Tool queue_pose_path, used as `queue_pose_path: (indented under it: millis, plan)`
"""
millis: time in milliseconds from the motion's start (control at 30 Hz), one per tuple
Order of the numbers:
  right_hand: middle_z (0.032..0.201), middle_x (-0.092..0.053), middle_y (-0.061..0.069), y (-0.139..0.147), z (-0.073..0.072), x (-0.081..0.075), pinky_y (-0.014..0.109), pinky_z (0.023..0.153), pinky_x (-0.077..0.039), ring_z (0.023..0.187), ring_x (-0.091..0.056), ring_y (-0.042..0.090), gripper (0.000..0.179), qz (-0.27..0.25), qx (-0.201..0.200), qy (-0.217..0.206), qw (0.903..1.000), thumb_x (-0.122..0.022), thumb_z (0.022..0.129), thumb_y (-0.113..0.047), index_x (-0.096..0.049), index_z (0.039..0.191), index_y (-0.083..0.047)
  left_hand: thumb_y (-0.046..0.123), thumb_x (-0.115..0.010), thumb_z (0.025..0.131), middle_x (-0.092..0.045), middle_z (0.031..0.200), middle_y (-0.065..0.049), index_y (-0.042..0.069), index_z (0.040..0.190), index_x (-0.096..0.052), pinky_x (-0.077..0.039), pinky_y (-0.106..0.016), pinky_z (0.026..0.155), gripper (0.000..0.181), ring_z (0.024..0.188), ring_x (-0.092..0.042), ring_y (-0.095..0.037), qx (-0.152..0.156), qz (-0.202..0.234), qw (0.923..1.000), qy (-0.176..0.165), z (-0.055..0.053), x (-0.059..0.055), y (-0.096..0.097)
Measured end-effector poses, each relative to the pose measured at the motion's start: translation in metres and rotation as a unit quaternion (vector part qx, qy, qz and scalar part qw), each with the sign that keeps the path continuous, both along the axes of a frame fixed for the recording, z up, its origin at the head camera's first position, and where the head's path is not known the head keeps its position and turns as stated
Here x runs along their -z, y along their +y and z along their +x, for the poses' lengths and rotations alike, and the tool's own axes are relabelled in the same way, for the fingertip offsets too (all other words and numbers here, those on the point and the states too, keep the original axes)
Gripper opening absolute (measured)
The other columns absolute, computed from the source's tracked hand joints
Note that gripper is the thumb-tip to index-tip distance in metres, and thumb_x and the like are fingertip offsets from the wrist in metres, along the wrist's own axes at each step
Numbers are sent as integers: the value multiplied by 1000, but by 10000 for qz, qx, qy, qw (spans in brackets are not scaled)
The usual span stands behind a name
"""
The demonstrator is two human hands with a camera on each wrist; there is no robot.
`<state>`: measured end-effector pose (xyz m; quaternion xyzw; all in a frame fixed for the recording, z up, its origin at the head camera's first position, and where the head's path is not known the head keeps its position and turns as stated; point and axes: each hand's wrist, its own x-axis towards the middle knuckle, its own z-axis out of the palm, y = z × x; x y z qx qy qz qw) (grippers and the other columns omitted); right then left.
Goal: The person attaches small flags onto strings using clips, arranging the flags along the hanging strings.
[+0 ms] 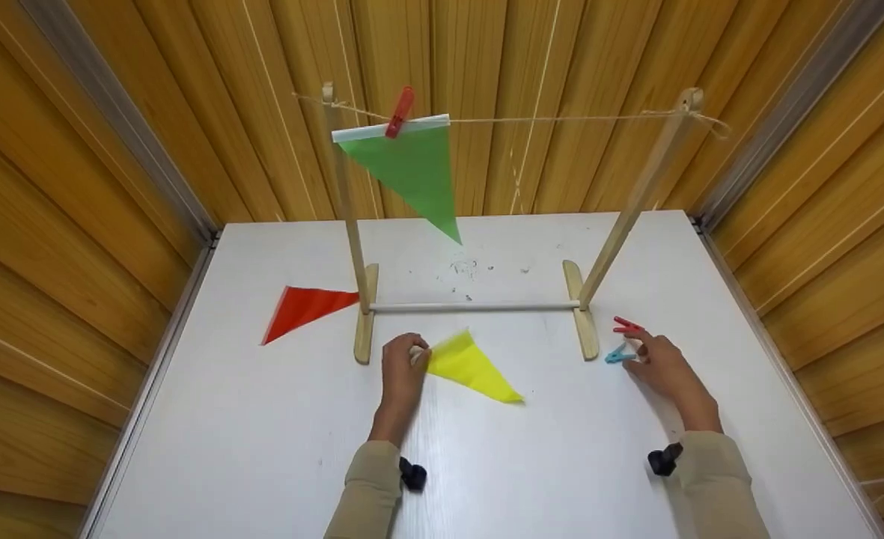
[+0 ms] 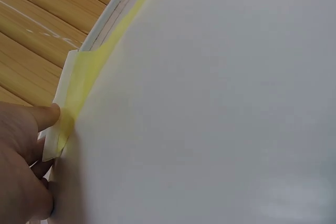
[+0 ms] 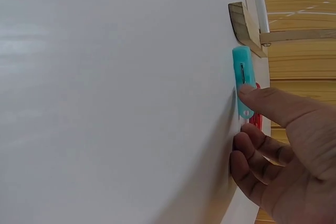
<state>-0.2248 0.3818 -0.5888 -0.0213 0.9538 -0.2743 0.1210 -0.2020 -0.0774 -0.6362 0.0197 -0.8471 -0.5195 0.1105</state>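
Observation:
My left hand [image 1: 404,367] pinches the white-edged end of a yellow triangular pennant [image 1: 475,370]. Its point trails off to the right, low over the table; in the left wrist view the thumb lies on the white edge strip [image 2: 64,85]. At the right, my right hand [image 1: 662,364] has thumb and forefinger about a blue clothespin [image 1: 618,355], the thumb on one handle leg in the right wrist view; the forefinger is hidden there. Just beyond it, a red clothespin [image 1: 626,325] lies close to the fingertips.
A wooden stand with two posts [image 1: 636,202] and a white crossbar [image 1: 479,307] carries a string [image 1: 554,119]. From it hangs a green pennant [image 1: 419,161], clipped by a red clothespin [image 1: 400,112]. A red pennant [image 1: 303,311] lies by the left foot.

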Motion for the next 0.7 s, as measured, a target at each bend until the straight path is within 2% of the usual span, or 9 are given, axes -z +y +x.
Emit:
queue_pose_path:
  millis: [133, 233, 333, 433, 533, 700]
  plan:
    - [120, -53, 26, 1, 3, 1, 57, 90, -51, 106, -54, 40, 49, 47, -103, 12, 9999, -65, 99, -14, -50, 145, -6, 5, -75, 91, -56, 137, -13, 5, 108, -70, -37, -49, 115, 18, 136, -42, -34, 34, -370, 9990, -228, 5, 1, -3]
    - [119, -53, 25, 0, 4, 2, 56, 89, -51, 106, -54, 39, 42, 60, -52, 85, 9999, -64, 99, -12, -54, 140, -7, 6, -76, 91, -52, 143, -11, 5, 113, -71, -36, -46, 117, 23, 140, -40, -31, -61, -399, 9978, -517, 9, 1, -6]
    - [118, -54, 25, -1, 6, 4, 57, 90, -51, 106, -54, 40, 38, 1, 7, 112, 9999, -65, 99, -12, -57, 135, -5, 2, -75, 90, -53, 141, -12, 2, 109, -72, -39, -45, 115, 19, 138, -43, -32, -202, -343, 9978, -533, 9, 0, -7]
    - [120, -54, 25, -2, 7, 6, 58, 92, -50, 108, -54, 40, 37, -60, 30, 46, 10000, -65, 99, -15, -56, 134, -4, -3, -75, 88, -56, 137, -14, 0, 99, -72, -43, -45, 112, 11, 135, -45, -34, -379, -282, 9977, -495, 9, 0, -7]
    - [120, -54, 25, -3, 9, 8, 56, 92, -50, 108, -54, 40, 37, -69, 66, 93, 9999, -66, 99, -15, -57, 133, -3, -6, -74, 87, -56, 135, -17, -2, 92, -70, -46, -45, 108, 8, 132, -45, -36, -432, -239, 9976, -476, 8, -2, -6]
    - [118, -55, 25, -4, 9, 8, 55, 89, -50, 104, -55, 38, 38, -36, 75, 280, 9996, -67, 98, -12, -57, 132, 0, 0, -73, 90, -54, 137, -17, -4, 96, -69, -42, -47, 110, 8, 133, -42, -37, -441, -287, 9969, -585, 4, -5, -6]
